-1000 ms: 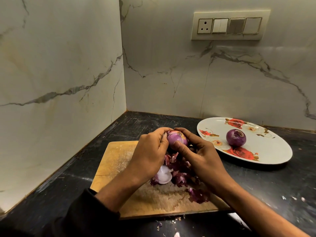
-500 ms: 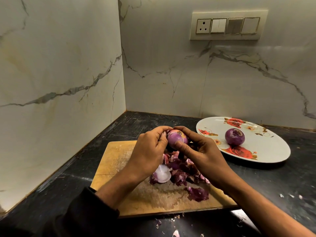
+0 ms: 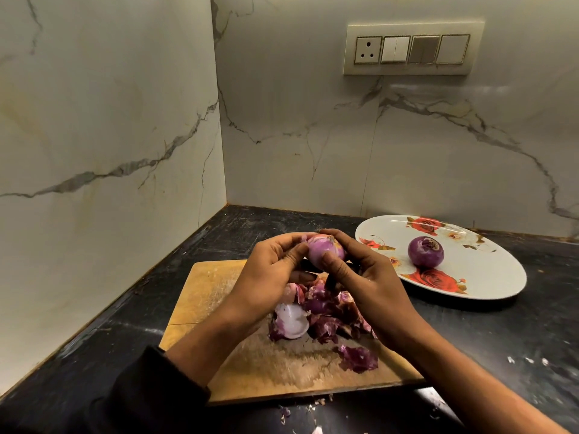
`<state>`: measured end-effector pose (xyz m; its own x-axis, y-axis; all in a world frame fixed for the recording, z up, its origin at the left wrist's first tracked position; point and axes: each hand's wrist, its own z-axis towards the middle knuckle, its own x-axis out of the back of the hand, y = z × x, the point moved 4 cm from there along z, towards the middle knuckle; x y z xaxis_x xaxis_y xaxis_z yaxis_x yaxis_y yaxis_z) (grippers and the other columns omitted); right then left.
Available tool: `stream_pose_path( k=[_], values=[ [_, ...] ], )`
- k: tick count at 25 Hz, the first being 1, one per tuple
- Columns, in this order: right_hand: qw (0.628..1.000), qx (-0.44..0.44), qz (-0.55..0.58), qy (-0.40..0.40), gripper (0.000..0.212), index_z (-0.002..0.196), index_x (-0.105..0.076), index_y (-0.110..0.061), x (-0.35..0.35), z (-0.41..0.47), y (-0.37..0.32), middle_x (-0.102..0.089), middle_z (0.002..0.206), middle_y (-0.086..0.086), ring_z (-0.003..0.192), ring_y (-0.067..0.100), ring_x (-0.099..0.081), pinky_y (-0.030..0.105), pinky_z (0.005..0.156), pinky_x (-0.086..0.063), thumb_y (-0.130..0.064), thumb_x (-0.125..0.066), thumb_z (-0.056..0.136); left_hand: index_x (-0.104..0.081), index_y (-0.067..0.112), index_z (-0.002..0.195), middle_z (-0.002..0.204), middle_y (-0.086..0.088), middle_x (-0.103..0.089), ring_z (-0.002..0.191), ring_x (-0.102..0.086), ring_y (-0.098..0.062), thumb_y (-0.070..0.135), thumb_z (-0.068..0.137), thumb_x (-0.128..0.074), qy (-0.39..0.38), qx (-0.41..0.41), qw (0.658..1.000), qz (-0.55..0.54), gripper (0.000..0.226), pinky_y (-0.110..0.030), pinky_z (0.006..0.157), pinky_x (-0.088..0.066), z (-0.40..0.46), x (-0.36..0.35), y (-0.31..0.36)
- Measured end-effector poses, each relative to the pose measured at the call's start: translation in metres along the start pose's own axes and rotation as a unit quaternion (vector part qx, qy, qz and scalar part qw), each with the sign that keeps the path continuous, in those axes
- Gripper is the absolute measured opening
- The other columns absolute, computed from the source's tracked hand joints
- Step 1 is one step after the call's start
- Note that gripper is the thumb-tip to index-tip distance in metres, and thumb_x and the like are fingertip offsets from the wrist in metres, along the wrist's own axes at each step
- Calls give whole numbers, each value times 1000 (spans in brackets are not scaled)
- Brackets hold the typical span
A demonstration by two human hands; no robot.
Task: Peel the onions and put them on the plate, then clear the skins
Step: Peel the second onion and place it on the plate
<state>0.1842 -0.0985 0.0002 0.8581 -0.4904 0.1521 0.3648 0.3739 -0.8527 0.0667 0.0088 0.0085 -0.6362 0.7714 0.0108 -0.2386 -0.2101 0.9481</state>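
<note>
The onion (image 3: 324, 251) I am peeling sits at the centre of the frame, raised above the cutting board (image 3: 219, 283), gripped between both my hands. My left hand (image 3: 266, 277) curls round its left side, fingers (image 3: 283, 239) over the top and thumb pressed against the near face. My right hand (image 3: 369, 277) grips the right side, thumb (image 3: 333, 266) on the front and fingers arched over the top. Below my hands a heap of purple and white skins (image 3: 319, 317) lies on the board, with one loose scrap (image 3: 358, 358) nearer the lower edge. At centre right a floral plate (image 3: 488, 277) rests on the dark desk (image 3: 517, 339), carrying a peeled onion (image 3: 425, 251). A switch panel (image 3: 413, 48) is fixed to the marble wall at upper right.
</note>
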Motion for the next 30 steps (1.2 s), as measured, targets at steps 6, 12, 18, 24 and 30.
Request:
stream_pose_path(
  k=[6, 12, 18, 24, 30],
  values=[
    [1000, 13, -16, 0, 41, 128, -61, -41, -7, 0, -1, -69, 116, -11, 96, 12, -72, 21, 74, -58, -53, -68, 89, -67, 24, 115, 108, 0, -73, 97, -73, -19, 11, 103, -49, 17, -22, 999, 22, 26, -27, 73, -60, -1, -1, 0],
    [1000, -5, 12, -23, 43, 129, -60, -43, -8, 0, -1, -69, 117, -12, 98, 17, -73, 30, 78, -61, -50, -69, 88, -67, 23, 115, 109, 0, -73, 98, -73, -18, 5, 101, -50, 26, -33, 999, 34, 28, -29, 73, -61, -2, 2, -1],
    [998, -37, 43, -28, 40, 131, -60, -39, -4, 1, 3, -69, 120, -3, 97, 24, -74, 35, 84, -59, -40, -69, 92, -70, 19, 116, 103, -3, -76, 89, -75, -24, 4, 99, -55, 34, -10, 999, 11, 27, -29, 71, -61, -1, 3, -3],
    [997, -45, 62, -22, 43, 133, -58, -35, -2, 3, 6, -68, 120, -5, 98, 21, -73, 30, 80, -59, -14, -62, 96, -73, 21, 101, 94, 5, -77, 89, -74, -13, 2, 96, -58, 90, -11, 996, 15, 25, -20, 68, -58, 3, 9, -2],
    [976, -94, 198, -2, 47, 133, -59, -29, -2, 2, 3, -72, 112, 13, 91, 26, -72, 28, 77, -58, -15, -60, 89, -73, 20, 100, 92, 1, -76, 83, -74, -13, 1, 99, -54, 106, -16, 994, 27, 27, -20, 67, -58, 2, 12, 0]
  ],
)
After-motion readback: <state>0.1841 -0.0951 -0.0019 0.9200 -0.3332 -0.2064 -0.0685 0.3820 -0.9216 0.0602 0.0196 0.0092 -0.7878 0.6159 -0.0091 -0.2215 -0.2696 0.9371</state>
